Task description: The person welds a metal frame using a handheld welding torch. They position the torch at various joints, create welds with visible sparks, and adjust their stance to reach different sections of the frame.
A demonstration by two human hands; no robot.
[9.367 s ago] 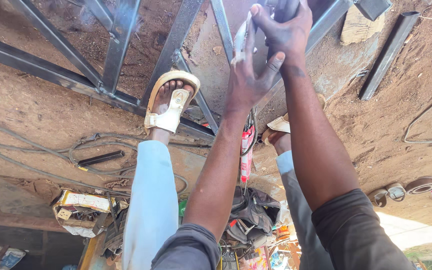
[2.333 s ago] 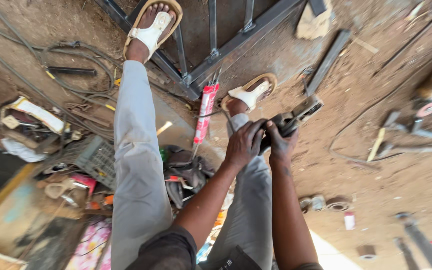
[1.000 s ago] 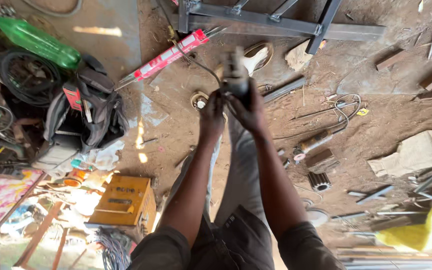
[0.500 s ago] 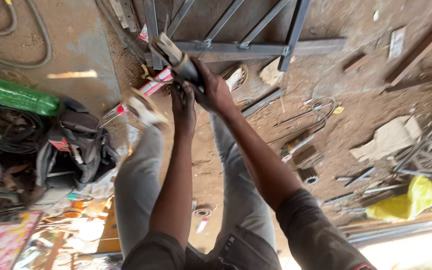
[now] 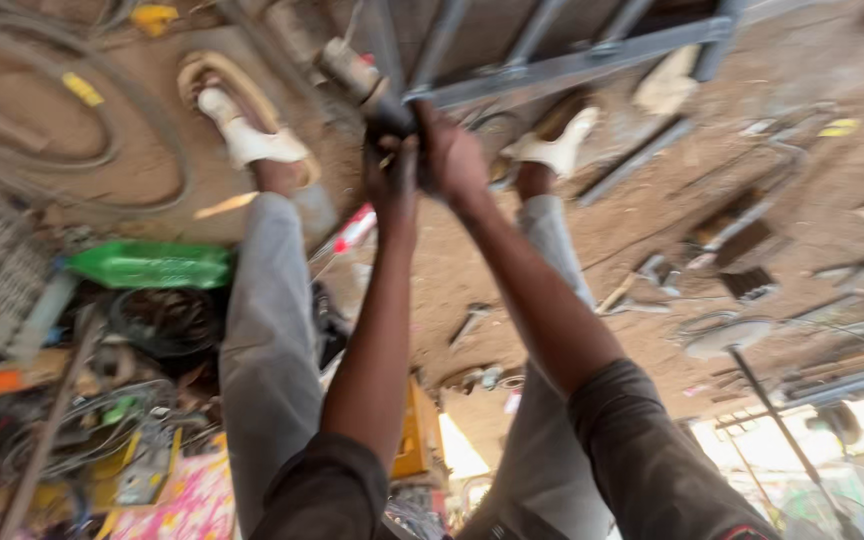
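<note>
Both hands, the left hand [image 5: 392,175] and right hand [image 5: 452,155], were clamped together around a power tool [image 5: 362,78] beside the grey metal frame [image 5: 572,60].

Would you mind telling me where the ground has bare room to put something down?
Bare dirt shows between the right leg and the scattered metal offcuts, below the metal frame. The side by the green bottle, with cables and clutter, is crowded. Both hands hold a blurred tool at the frame.
</note>
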